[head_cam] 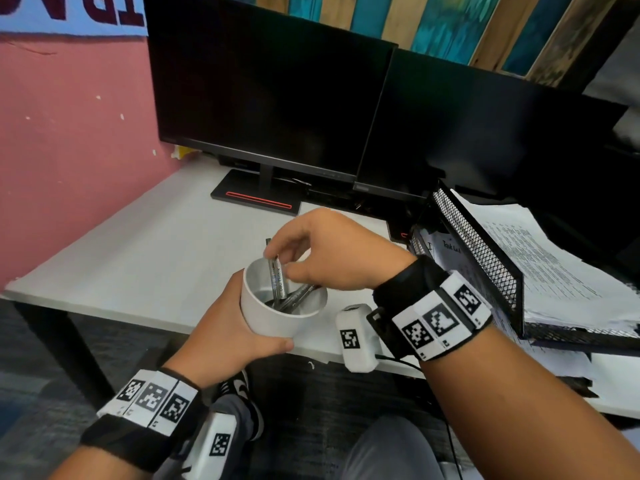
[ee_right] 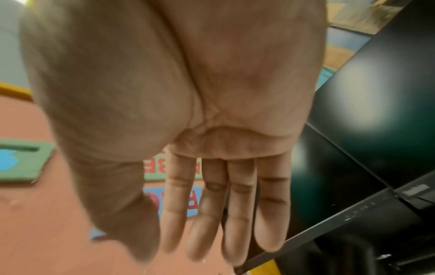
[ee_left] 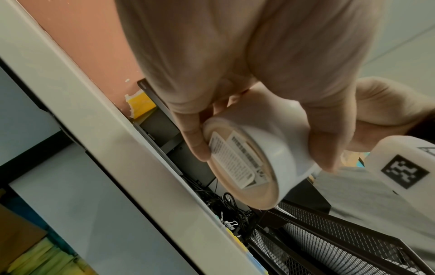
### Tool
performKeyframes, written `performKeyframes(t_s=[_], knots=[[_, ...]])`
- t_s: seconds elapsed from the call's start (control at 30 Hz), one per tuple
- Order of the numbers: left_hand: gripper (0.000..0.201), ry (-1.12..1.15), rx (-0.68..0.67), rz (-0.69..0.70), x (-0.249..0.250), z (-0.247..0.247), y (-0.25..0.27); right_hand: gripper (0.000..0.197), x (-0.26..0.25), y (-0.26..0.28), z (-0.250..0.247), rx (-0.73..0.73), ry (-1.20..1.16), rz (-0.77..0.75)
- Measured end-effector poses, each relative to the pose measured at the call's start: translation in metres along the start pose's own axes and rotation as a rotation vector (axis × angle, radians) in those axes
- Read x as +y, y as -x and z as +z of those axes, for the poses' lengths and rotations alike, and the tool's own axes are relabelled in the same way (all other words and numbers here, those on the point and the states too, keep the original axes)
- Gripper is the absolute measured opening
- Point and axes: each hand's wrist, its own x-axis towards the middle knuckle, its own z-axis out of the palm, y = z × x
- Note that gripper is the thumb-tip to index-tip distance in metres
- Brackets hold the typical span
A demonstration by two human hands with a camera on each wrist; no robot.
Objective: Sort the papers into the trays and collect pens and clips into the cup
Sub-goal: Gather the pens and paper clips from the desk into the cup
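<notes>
Item: cup (head_cam: 273, 323), white, round, held clear of the worktop (head_cam: 156, 237) at its near edge and tilted slightly; the left wrist view shows a label on its underside. Holder: left hand (head_cam: 225, 327), fingers (ee_left: 195, 145) and thumb wrapped round the cup wall, grasping it firmly. Contents: several silver pens (head_cam: 298, 296) lying slantwise inside; one further pen (head_cam: 278, 278) standing steeply at the 11 o'clock side of the rim, its top projecting above. Right hand (head_cam: 339, 251): directly over the cup mouth, index finger and thumb either side of that pen. From the head view they seem to pinch it, yet the right wrist view shows the fingers (ee_right: 235, 214) nearly straight with no pen visible, so I cannot tell whether it is grasped or let go. Tray (head_cam: 485, 258): black mesh, at 3 o'clock of the cup, already carrying papers (head_cam: 554, 265); a lower tier holds a handwritten sheet. Step in hand, by judgement: pen collection, at the point of dropping one in. Next move likely calls for letting the pen slide fully down, then setting the cup upright on the worktop and looking for remaining clips. What look like binder clips (ee_left: 231, 223) show small beside the tray in the left wrist view.
</notes>
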Motion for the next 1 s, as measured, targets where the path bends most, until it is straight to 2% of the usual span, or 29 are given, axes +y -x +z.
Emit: performKeyframes(t_s=[0.1, 0.17, 0.23, 0.37, 0.5, 0.63, 0.8, 1.0], knots=[[0.096, -0.012, 0.010, -0.005, 0.001, -0.002, 0.001, 0.022, 0.025, -0.003, -0.016, 0.231, -0.109, 0.048], [0.093, -0.019, 0.008, -0.006, 0.002, -0.004, 0.002, 0.019, 0.055, -0.003, -0.027, 0.374, -0.162, 0.184], [0.092, -0.021, 0.007, -0.007, 0.003, -0.005, 0.002, 0.019, 0.089, -0.001, -0.032, 0.427, -0.150, 0.342], [0.096, -0.015, 0.011, -0.012, 0.002, -0.006, 0.002, 0.015, 0.145, 0.005, -0.019, 0.297, -0.026, 0.606], [0.092, -0.019, 0.013, -0.018, 0.004, -0.006, 0.002, 0.025, 0.173, 0.004, 0.009, 0.148, 0.088, 0.757], [0.097, -0.020, 0.016, -0.020, 0.000, -0.008, 0.003, 0.025, 0.181, -0.002, 0.027, 0.080, 0.206, 0.774], [0.098, -0.028, 0.030, -0.020, -0.003, -0.012, 0.004, 0.022, 0.189, -0.013, 0.036, 0.132, 0.266, 0.789], [0.097, -0.032, 0.048, -0.030, -0.006, -0.016, 0.004, 0.031, 0.191, -0.018, 0.037, -0.013, 0.317, 0.792]])
